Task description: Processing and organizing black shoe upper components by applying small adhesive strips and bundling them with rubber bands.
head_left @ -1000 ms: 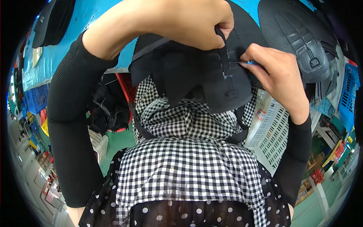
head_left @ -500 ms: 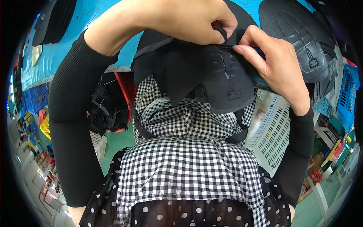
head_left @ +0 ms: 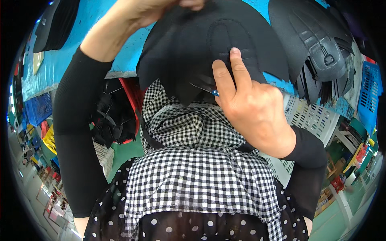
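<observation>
A broad black fabric piece (head_left: 257, 32) with a stitched, rounded outline, much like a shoe upper, lies over the near edge of the blue table. My right hand (head_left: 255, 108) rests on it, index and middle fingers stretched out over the stitched part. Under that palm sits a small tool (head_left: 215, 92) with a blue handle and a thin metal tip, its exact kind partly hidden. My left hand (head_left: 161, 8) is at the top edge above the piece, cut off and smeared by motion.
On the right of the blue table (head_left: 132, 48) lie more black pieces (head_left: 317, 44) with a buckle shape. A stack of black pieces (head_left: 60, 26) is at far left. Below stand a red container (head_left: 132, 94) with black scraps and a pale perforated basket (head_left: 313, 118).
My hands have let go of the thin black strip. The flap near me is turned away, baring the stitched outline. My left hand has moved up; my right has come down and leftward.
</observation>
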The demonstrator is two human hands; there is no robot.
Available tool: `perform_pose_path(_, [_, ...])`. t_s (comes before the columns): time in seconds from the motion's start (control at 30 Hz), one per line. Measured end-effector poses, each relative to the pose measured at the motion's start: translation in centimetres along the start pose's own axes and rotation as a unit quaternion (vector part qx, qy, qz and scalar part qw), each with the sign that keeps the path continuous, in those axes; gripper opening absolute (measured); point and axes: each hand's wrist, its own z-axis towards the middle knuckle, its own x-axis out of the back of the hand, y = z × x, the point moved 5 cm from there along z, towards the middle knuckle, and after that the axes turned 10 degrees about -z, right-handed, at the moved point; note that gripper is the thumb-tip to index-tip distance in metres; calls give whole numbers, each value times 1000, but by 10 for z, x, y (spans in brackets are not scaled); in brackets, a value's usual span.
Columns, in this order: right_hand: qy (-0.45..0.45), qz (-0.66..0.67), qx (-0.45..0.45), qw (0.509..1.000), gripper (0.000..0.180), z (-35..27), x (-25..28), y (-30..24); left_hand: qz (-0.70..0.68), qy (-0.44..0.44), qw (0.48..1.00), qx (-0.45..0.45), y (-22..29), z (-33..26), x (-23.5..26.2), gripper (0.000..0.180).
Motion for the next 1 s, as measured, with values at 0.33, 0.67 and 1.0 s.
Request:
perform_pose_path(0.33, [214, 263, -222, 914, 34, -56, -7, 188, 216, -53, 974, -35, 38, -19, -14, 19])
perform_pose_path(0.67, [270, 621, -390, 624, 26, -118, -7, 233, 365, -286, 886, 12, 10, -7, -65, 17])
perform_pose_path(1.0, [-31, 455, -39, 889, 9, -16, -27, 107, 427, -288, 852, 93, 1, 6, -66, 16])
